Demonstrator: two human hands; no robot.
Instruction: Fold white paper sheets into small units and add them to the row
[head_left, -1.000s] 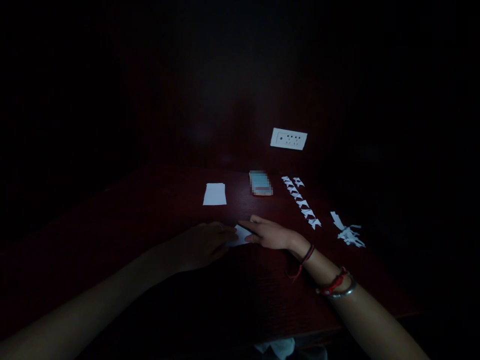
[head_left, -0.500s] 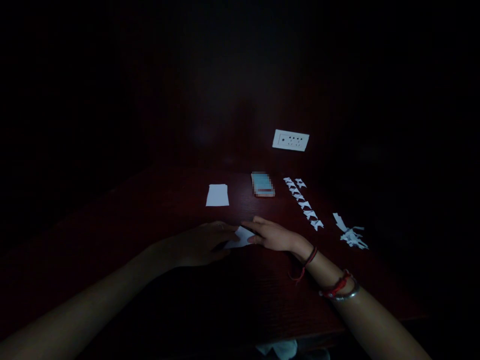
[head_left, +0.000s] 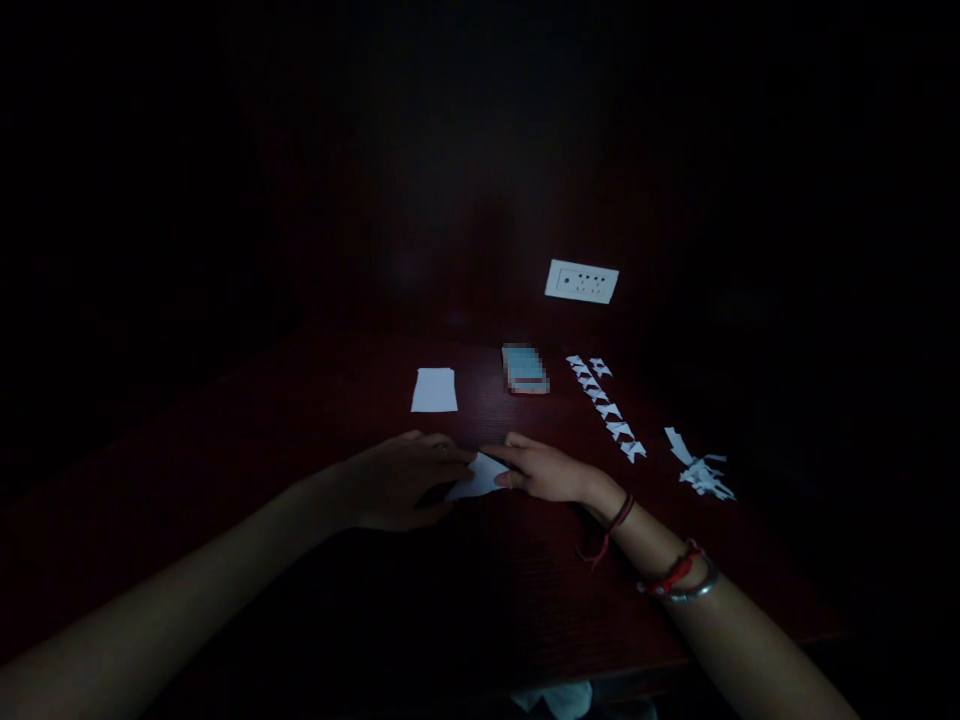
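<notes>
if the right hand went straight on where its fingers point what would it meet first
Likely the left hand, just across the white paper; the dim light leaves depth unclear.

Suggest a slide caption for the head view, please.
Left grip and right grip on one white paper piece, with a row of paper shapes and paper strips at right.

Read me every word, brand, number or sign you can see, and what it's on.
None can be read.
Blue-faced object: pixelated; any writing is lost.
Wall socket plate: any small marking is unreadable.
Paper piece in the middle: no writing shows.
Flat white paper: no writing shows.
</notes>
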